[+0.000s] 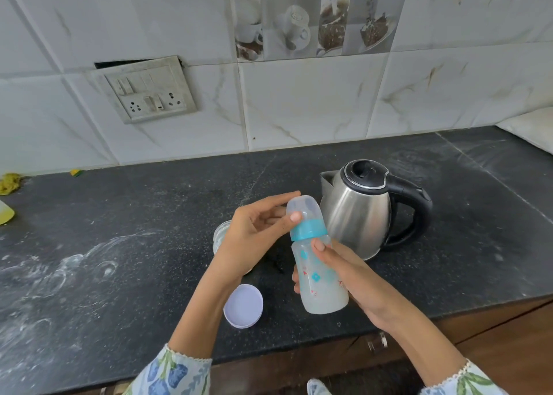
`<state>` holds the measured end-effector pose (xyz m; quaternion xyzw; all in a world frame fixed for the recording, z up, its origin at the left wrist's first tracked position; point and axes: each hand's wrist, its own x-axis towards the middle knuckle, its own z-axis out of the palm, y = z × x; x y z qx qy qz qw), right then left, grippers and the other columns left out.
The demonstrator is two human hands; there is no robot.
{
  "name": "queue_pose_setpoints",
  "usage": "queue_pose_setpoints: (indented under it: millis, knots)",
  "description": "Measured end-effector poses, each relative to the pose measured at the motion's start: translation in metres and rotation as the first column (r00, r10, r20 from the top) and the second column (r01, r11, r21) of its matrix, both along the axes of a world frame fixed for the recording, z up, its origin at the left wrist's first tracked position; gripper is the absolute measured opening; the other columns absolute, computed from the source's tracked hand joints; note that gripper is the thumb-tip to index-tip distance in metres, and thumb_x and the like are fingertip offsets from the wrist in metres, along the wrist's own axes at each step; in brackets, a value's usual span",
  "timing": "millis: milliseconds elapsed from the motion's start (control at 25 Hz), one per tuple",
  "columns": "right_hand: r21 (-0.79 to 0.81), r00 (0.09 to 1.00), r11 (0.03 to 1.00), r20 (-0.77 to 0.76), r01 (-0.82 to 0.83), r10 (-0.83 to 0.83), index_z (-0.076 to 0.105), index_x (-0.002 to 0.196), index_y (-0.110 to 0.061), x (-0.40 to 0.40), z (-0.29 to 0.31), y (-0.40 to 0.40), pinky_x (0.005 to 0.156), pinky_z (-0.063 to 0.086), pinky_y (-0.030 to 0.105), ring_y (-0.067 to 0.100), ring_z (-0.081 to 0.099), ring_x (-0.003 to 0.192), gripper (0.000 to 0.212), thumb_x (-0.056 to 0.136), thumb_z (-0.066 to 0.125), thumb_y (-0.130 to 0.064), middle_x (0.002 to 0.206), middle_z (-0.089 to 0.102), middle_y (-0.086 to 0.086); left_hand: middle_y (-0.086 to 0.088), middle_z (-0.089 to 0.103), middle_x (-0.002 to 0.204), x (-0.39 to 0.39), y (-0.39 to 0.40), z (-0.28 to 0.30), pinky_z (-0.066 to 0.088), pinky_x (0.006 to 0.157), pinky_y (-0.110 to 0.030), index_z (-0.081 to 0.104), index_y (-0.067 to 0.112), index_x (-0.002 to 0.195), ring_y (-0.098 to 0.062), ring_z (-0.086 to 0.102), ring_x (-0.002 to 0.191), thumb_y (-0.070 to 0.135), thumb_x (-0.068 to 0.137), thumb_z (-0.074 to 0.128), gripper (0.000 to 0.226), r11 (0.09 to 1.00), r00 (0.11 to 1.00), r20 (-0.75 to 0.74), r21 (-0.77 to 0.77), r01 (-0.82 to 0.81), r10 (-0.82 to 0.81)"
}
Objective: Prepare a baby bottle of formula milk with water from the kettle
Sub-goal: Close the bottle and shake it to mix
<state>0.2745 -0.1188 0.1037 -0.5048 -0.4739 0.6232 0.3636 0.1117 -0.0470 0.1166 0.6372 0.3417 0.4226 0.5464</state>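
Both hands on milky, teal-collared bottle (321, 270): right grip (347, 278) wraps body, left grip (257, 239) pinches cap.

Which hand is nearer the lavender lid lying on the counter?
Left. The left hand is up at the bottle's clear cap, its forearm passing just beside the lavender lid. The right hand grips the bottle body, on the far side from the lid.

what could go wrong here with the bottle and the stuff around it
The baby bottle is held tilted above the counter edge, gripped only by the right hand; a slip could drop it to the floor. The left hand works the cap right beside the kettle, which may be hot.
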Motion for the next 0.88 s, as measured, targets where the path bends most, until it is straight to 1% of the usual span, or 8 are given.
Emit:
queue_pose_setpoints:
  millis: [120, 280, 400, 520, 600, 680, 760, 880]
  knots:
    - [0.061, 0.998, 0.998, 0.061, 0.023, -0.027, 0.052, 0.120, -0.025, 0.001, -0.002, 0.001, 0.082, 0.057, 0.032, 0.017, 0.072, 0.086, 0.049, 0.085, 0.054, -0.059, 0.101, 0.070, 0.004, 0.001, 0.074, 0.099, 0.003, 0.003, -0.005, 0.053, 0.086, -0.034, 0.067, 0.019, 0.113, -0.015, 0.069, 0.094, 0.030, 0.071, 0.081, 0.046, 0.996, 0.995, -0.083, 0.064, -0.057, 0.062]
    - [-0.056, 0.981, 0.998, -0.195, 0.006, -0.017, 0.059, 0.113, -0.016, 0.002, -0.005, -0.003, 0.077, 0.058, 0.036, 0.025, 0.069, 0.077, 0.050, 0.083, 0.058, -0.056, 0.087, 0.071, 0.012, -0.010, 0.072, 0.107, 0.000, 0.003, -0.020, 0.051, 0.085, -0.025, 0.062, 0.011, 0.121, -0.020, 0.067, 0.101, 0.019, 0.084, 0.068, 0.039, 0.992, 0.995, 0.058, -0.091, 0.083, -0.078]
    - [-0.117, 0.907, 0.989, -0.419, -0.085, 0.028, 0.054, 0.127, -0.014, 0.005, -0.011, -0.002, 0.077, 0.057, 0.041, 0.034, 0.070, 0.090, 0.075, 0.068, 0.076, -0.056, 0.105, 0.070, 0.016, -0.005, 0.073, 0.103, -0.001, -0.004, -0.026, 0.050, 0.085, -0.023, 0.055, 0.015, 0.129, -0.014, 0.067, 0.096, 0.023, 0.091, 0.058, 0.040, 0.972, 0.983, 0.070, -0.155, 0.177, -0.168]
    - [-0.117, 0.829, 0.990, -0.560, -0.075, -0.003, 0.042, 0.140, -0.032, 0.012, -0.023, 0.001, 0.077, 0.058, 0.047, 0.047, 0.062, 0.110, 0.090, 0.062, 0.086, -0.038, 0.123, 0.064, 0.020, -0.002, 0.069, 0.115, 0.000, -0.004, -0.037, 0.048, 0.094, -0.022, 0.047, 0.023, 0.137, -0.008, 0.063, 0.108, 0.029, 0.089, 0.055, 0.049, 0.996, 0.997, -0.072, -0.082, 0.028, -0.034]
    - [-0.138, 0.780, 0.990, -0.619, 0.008, -0.093, 0.038, 0.140, -0.043, 0.016, -0.031, -0.001, 0.082, 0.057, 0.053, 0.053, 0.059, 0.111, 0.100, 0.056, 0.091, -0.027, 0.120, 0.065, 0.021, 0.005, 0.064, 0.123, -0.002, -0.008, -0.058, 0.045, 0.098, -0.021, 0.046, 0.028, 0.138, 0.002, 0.058, 0.112, 0.031, 0.092, 0.054, 0.046, 0.993, 0.968, -0.220, 0.018, -0.118, 0.119]
    - [-0.193, 0.721, 0.973, -0.655, 0.129, -0.225, 0.045, 0.136, -0.035, 0.019, -0.040, -0.004, 0.080, 0.056, 0.058, 0.053, 0.060, 0.109, 0.105, 0.045, 0.096, -0.024, 0.115, 0.062, 0.021, 0.009, 0.060, 0.129, -0.004, -0.019, -0.093, 0.042, 0.102, -0.026, 0.050, 0.030, 0.135, 0.004, 0.053, 0.118, 0.034, 0.094, 0.054, 0.041, 0.981, 0.909, -0.375, 0.127, -0.147, 0.185]
    - [-0.315, 0.595, 0.928, -0.714, 0.198, -0.369, 0.049, 0.133, -0.020, 0.021, -0.045, -0.007, 0.075, 0.056, 0.062, 0.051, 0.061, 0.108, 0.109, 0.036, 0.098, -0.023, 0.122, 0.061, 0.025, 0.004, 0.052, 0.140, -0.002, -0.031, -0.132, 0.036, 0.109, -0.032, 0.047, 0.030, 0.137, -0.009, 0.044, 0.132, 0.044, 0.094, 0.049, 0.045, 0.967, 0.816, -0.549, 0.250, -0.049, 0.182]
    - [-0.462, 0.435, 0.858, -0.740, 0.227, -0.513, 0.051, 0.126, -0.006, 0.025, -0.050, -0.013, 0.069, 0.059, 0.057, 0.049, 0.063, 0.107, 0.108, 0.030, 0.098, -0.020, 0.119, 0.063, 0.033, -0.002, 0.018, 0.157, 0.006, -0.049, -0.178, 0.021, 0.116, -0.042, 0.030, 0.033, 0.146, -0.020, 0.015, 0.146, 0.056, 0.096, 0.026, 0.055, 0.936, 0.538, -0.821, 0.318, 0.148, 0.194]
